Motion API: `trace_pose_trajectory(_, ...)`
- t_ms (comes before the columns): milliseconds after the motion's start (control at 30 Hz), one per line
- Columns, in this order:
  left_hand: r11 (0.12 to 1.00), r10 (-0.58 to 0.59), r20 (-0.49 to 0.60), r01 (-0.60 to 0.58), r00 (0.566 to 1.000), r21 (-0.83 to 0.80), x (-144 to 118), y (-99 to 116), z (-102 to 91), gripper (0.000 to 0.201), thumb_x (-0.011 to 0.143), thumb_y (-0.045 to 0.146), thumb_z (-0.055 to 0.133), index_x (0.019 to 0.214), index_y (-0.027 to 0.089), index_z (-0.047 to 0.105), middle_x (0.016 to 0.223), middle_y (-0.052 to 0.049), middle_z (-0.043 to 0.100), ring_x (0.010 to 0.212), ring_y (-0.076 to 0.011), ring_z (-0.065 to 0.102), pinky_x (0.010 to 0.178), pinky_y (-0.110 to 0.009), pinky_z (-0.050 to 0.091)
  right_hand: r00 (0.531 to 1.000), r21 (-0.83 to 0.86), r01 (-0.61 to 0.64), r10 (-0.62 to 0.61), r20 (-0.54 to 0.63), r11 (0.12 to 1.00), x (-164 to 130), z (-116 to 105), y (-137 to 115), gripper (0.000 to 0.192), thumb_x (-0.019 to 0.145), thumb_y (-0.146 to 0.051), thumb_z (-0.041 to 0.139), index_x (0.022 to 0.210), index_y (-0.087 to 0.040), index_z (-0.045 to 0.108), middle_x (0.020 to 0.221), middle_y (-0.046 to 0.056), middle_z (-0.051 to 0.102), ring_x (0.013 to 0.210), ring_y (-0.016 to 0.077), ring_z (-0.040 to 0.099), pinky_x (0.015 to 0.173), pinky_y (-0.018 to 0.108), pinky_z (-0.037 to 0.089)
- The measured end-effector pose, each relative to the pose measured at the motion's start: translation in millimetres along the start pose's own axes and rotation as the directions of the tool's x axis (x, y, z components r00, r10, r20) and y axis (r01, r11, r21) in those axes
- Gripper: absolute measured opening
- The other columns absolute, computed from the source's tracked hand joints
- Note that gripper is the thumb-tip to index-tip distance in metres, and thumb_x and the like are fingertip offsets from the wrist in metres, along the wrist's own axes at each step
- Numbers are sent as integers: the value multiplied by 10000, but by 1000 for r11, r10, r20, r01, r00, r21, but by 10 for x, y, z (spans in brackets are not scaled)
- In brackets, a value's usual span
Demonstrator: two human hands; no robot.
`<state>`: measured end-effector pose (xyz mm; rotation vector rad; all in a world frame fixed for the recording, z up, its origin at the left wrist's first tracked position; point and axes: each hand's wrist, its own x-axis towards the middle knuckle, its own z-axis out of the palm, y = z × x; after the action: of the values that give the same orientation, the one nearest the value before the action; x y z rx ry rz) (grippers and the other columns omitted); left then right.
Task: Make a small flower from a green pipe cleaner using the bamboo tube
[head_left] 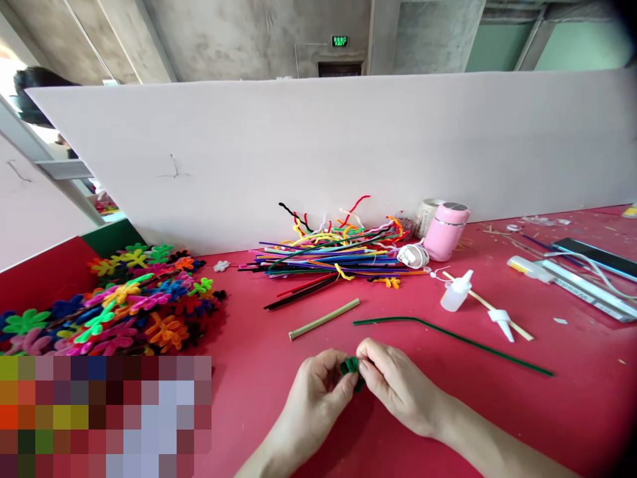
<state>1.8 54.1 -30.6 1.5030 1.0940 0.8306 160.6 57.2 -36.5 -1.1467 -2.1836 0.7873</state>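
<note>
Between both hands is a small dark green pipe cleaner (pixel 352 365), bent into tight loops and partly covered by fingers. My left hand (pixel 321 385) pinches it from the left with thumb and forefinger. From the right, my right hand (pixel 393 382) closes its fingertips on the loops' other edge. A straight green pipe cleaner (pixel 462 337), slightly bent near one end, lies beyond my right hand. Just past my left hand rests a short pale green stick (pixel 324 320).
A heap of colourful pipe-cleaner flowers (pixel 144 299) lies at left. Loose pipe cleaners (pixel 328 255) are piled against the white board (pixel 318 146). A pink flask (pixel 446 232), a small dropper bottle (pixel 456 292), a wooden stick (pixel 517 328) and a long box (pixel 592 289) stand or lie rightward.
</note>
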Motion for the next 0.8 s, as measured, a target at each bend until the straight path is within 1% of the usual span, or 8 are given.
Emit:
trace_pose_trajectory(133, 955, 116, -64, -93, 991, 283, -22, 59, 24, 128, 699, 90, 465, 701, 150, 579, 619, 0, 518, 559, -117, 422, 540, -218, 341, 997, 60, -70, 69, 22, 996, -4, -2, -36, 176, 880, -182, 291, 709, -217, 304, 619, -34, 402, 542, 121, 394, 516, 226, 297)
trace_pose_trajectory(233, 930, 159, -79, -122, 984, 346, -37, 85, 44, 121, 690, 86, 465, 682, 153, 566, 627, -8, 525, 565, -123, 431, 550, -222, 345, 994, 130, -106, 102, 35, 986, -3, -10, -70, 192, 892, -210, 287, 702, -211, 321, 626, -33, 402, 539, 113, 375, 508, 221, 296)
trace_pose_trajectory(300, 950, 125, -91, -93, 988, 299, -35, 71, 42, 108, 708, 111, 463, 672, 151, 557, 621, -8, 517, 565, -123, 425, 547, -223, 344, 993, 181, -116, 111, 36, 977, 0, -18, -84, 214, 901, -238, 284, 692, -210, 320, 615, -40, 376, 531, 107, 357, 497, 214, 290)
trace_pose_trajectory(367, 983, 55, -82, -40, 995, 179, -25, 39, 28, 101, 737, 166, 467, 687, 146, 552, 613, -5, 509, 563, -124, 420, 535, -224, 343, 993, 209, -115, 110, 34, 971, 2, -27, -86, 213, 903, -267, 296, 700, -210, 325, 605, -47, 355, 523, 103, 344, 488, 209, 283)
trace_pose_trajectory(433, 998, 4, -56, 0, 998, 64, -13, 7, 12, 130, 757, 228, 470, 705, 138, 548, 615, -7, 506, 569, -125, 420, 529, -226, 344, 995, 191, -98, 95, 25, 977, 4, -35, -77, 182, 897, -272, 320, 726, -212, 337, 610, -49, 364, 531, 104, 357, 494, 210, 284)
trace_pose_trajectory(500, 999, -11, -44, 12, 999, 32, -6, -6, 6, 143, 759, 244, 472, 710, 132, 547, 621, -7, 502, 574, -125, 418, 527, -226, 342, 997, 132, -71, 70, 14, 989, 6, -38, -59, 145, 884, -243, 343, 743, -213, 345, 631, -43, 394, 555, 110, 384, 516, 216, 291)
trace_pose_trajectory(633, 976, 35, -84, -16, 996, 218, -11, 33, 38, 110, 701, 108, 458, 656, 142, 553, 587, 8, 487, 552, -116, 405, 521, -217, 331, 999, 39, -43, 42, 17, 998, 8, -28, -32, 141, 857, -166, 349, 723, -211, 339, 652, -32, 419, 584, 120, 404, 545, 227, 297)
trace_pose_trajectory(800, 895, 178, -97, -120, 979, 429, -43, 32, 72, 159, 682, 61, 457, 711, 160, 577, 632, -15, 556, 563, -131, 464, 542, -220, 360, 994, 158, -100, 94, 47, 982, 26, -27, -48, 163, 852, -157, 339, 696, -204, 335, 624, -41, 393, 546, 105, 361, 514, 213, 290)
